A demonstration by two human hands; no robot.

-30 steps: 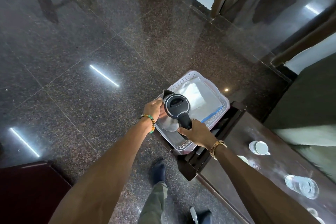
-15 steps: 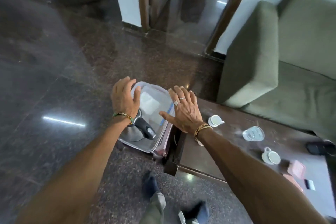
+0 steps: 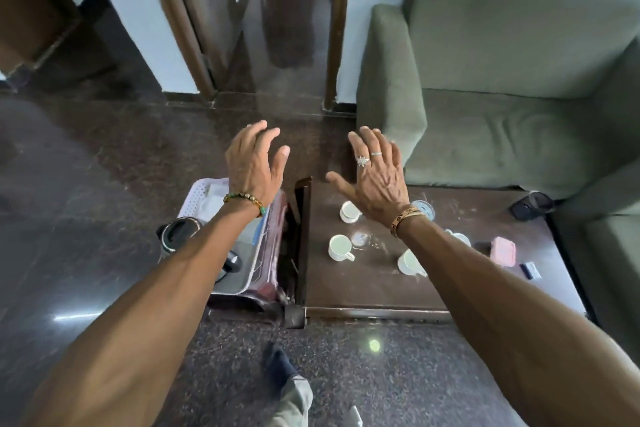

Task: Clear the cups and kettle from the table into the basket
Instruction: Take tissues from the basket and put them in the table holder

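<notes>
Obs: kettle (image 3: 180,236) sits in the basket (image 3: 204,189) just left of the worktop (image 3: 363,288), so that item reads as done; the white cups (image 3: 341,246) stand on the worktop, not yet cleared. Both hands are empty with fingers spread apart: left hand (image 3: 254,163) is raised over the basket's far end, right hand (image 3: 379,177) is palm-down above the cups, probably lining up the first pick

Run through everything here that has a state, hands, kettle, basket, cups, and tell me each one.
Left hand: open, holds nothing.
Right hand: open, holds nothing.
Basket: beside the table, partly filled.
Kettle: in the basket, lid shut.
Front cup: upright on the table, looks empty.
</notes>
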